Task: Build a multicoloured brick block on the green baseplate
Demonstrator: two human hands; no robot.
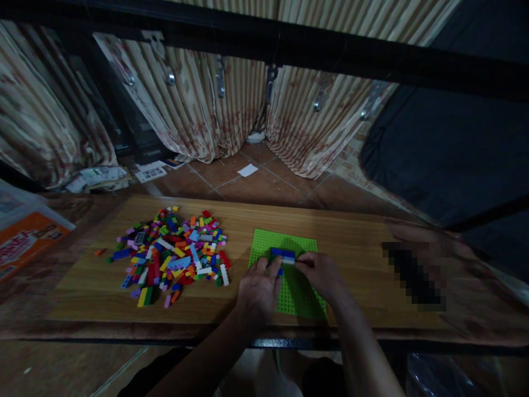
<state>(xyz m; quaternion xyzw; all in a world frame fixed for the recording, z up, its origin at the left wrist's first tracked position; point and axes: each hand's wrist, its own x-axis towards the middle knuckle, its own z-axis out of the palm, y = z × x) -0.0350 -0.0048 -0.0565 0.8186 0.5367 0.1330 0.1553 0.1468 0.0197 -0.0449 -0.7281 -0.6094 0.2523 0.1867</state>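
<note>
Left hand (258, 286) is arching over a light-green, studded plastic baseplate (295, 292), fingers bent and slightly spread. Its fingertips are resting at the near left side of a low block of blue and white plastic bricks (282, 253), which is sitting on the far half of the baseplate. Cannot tell whether this hand is gripping the block or only steadying it.

Right hand (318, 273) is meeting the block's right end, thumb and forefinger close together. Cannot tell whether they are pinching a piece.

Baseplate is lying flat on a long, pale-brown wooden board (359, 248). To its left, well apart from both hands, a loose heap of multicoloured plastic bricks (177, 253) is spreading over the board: red, yellow, blue, white, green, orange, pink.

At the left edge, a clear plastic container with an orange label (28, 242) is standing. Beyond the board, striped, floral-patterned fabric curtains (235, 110) are hanging above a brown tiled floor (273, 182).
</note>
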